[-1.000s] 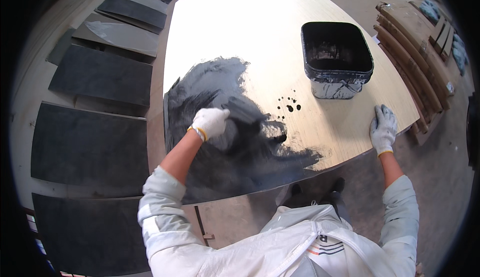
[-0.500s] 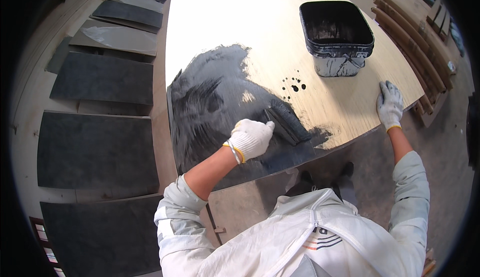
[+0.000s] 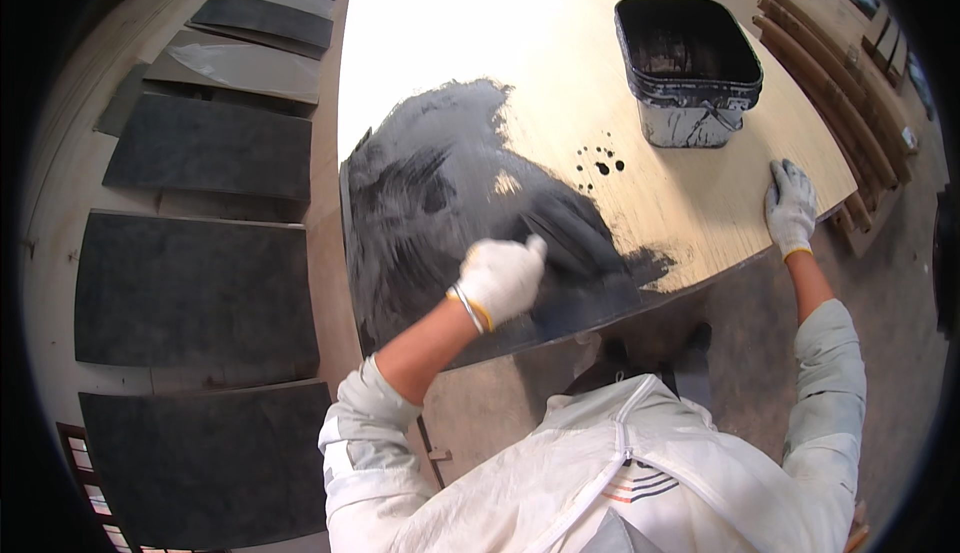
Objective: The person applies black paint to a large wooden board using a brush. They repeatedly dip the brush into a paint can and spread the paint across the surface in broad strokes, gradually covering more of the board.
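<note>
My left hand (image 3: pixel 503 278), in a white knit glove with a yellow cuff, is closed round a wide flat brush (image 3: pixel 572 245). Black paint coats the brush, and motion blurs its outline. It lies against the wet black paint (image 3: pixel 415 198) covering the near left part of a pale wood board (image 3: pixel 560 63). My right hand (image 3: pixel 791 203), gloved too, rests on the board's near right edge with its fingers stretched out. Farther back on the board stands a square paint bucket (image 3: pixel 690 118), its dark inside and smeared outer wall showing. Black drops (image 3: pixel 603 167) dot the bare wood between brush and bucket.
Several black-coated panels (image 3: pixel 195 288) lie in a row along the left, beside the board. A stack of brown curved boards (image 3: pixel 835 93) stands beyond the right edge. My feet are on the concrete floor (image 3: pixel 760 353) below the near edge.
The brush has moved slightly left over the painted area, now blurred, with my left hand still round it. The whole view has shifted a little; my right hand stays on the board's edge.
</note>
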A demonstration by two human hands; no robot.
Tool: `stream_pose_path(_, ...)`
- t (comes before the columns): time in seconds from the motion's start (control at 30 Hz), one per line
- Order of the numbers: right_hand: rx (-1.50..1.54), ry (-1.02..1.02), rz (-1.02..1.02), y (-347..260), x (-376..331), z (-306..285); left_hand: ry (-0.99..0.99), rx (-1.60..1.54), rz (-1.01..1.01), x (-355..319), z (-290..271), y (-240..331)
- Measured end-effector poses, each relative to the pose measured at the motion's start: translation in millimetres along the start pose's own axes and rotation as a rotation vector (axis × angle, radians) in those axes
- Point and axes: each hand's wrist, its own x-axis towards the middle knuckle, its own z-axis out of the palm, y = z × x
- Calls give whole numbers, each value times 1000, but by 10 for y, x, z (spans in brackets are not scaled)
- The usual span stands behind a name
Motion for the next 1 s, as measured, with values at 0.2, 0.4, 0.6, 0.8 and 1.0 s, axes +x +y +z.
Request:
stream_pose_path(0.2, -4, 2, -4, 5, -47, 45, 167, -61, -127, 259, 103, -838)
stream_pose_path(0.4, -18, -6, 24, 43, -84, 32, 114, 39, 133, 95, 80, -710)
stream_pose_path(0.6, 8, 20, -12, -46, -111, 46, 96, 5, -88, 377, 256, -1331)
stream_pose_path(0.8, 9, 20, -8, -24, -70, 65, 28, -13, -162, 362, 130, -1380)
stream_pose_path(1.0, -4, -11, 3, 8, -107, 30, 52, -29, -48, 271, 7, -1029)
